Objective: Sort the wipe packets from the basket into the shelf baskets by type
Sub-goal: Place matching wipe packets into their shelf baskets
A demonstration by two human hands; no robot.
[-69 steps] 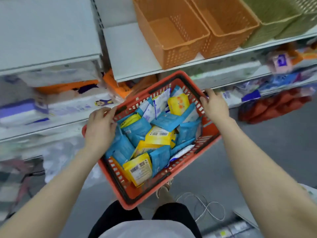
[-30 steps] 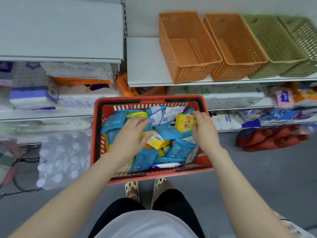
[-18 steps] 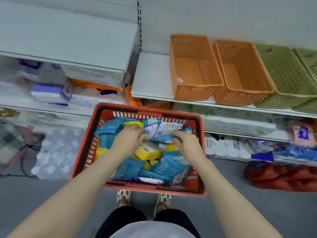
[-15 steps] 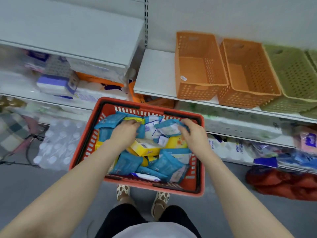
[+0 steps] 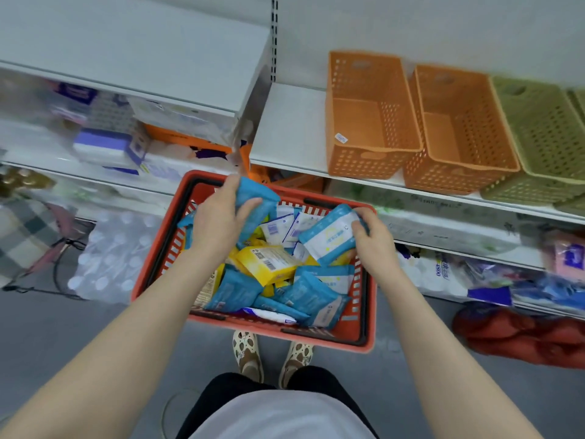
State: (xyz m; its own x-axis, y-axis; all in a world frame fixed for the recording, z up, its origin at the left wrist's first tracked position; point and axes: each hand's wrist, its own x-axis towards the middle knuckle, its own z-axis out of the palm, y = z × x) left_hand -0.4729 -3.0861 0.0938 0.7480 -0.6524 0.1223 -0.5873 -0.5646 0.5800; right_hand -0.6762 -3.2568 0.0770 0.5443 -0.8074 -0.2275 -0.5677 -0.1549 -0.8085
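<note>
Over the red basket (image 5: 364, 318), my left hand (image 5: 218, 223) and right hand (image 5: 373, 239) each clamp a blue packet (image 5: 329, 236), lifted clear for the empty shelf baskets (image 5: 370, 122).

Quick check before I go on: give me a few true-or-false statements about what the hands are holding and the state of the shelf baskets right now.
1. The left hand grips a blue packet above the red basket. True.
2. The right hand is empty. False: it holds a blue and white packet.
3. The two orange shelf baskets already hold packets. False: both show bare bottoms.
4. Yellow packets still lie in the red basket among blue ones. True.
5. The green shelf basket stands to the left of the orange ones. False: it stands to their right.
</note>
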